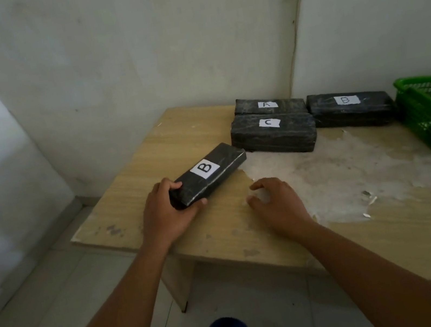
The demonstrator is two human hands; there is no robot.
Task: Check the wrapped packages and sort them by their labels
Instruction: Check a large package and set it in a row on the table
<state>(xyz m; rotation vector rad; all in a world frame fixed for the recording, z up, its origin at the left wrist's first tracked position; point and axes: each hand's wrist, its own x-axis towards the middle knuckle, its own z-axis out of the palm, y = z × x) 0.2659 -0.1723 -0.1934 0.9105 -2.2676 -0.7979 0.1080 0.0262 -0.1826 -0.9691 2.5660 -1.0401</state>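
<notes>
Hands: left (pixel 164 214) gripping B package (pixel 207 174), right (pixel 276 204) relaxed, basket (pixel 429 121) cropped

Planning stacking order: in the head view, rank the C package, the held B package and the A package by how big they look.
1. C package
2. Held B package, in the left hand; nearer the camera, so unsure
3. A package, partly hidden behind C

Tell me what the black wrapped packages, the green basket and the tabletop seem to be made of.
Black wrapped package in the left hand: glossy plastic film, probably, given its sheen and creases; white paper label.
Green latticed basket: moulded plastic, apparently.
Tan wood-grain table: likely laminated board; the surface layer has peeled away in a pale patch.
</notes>
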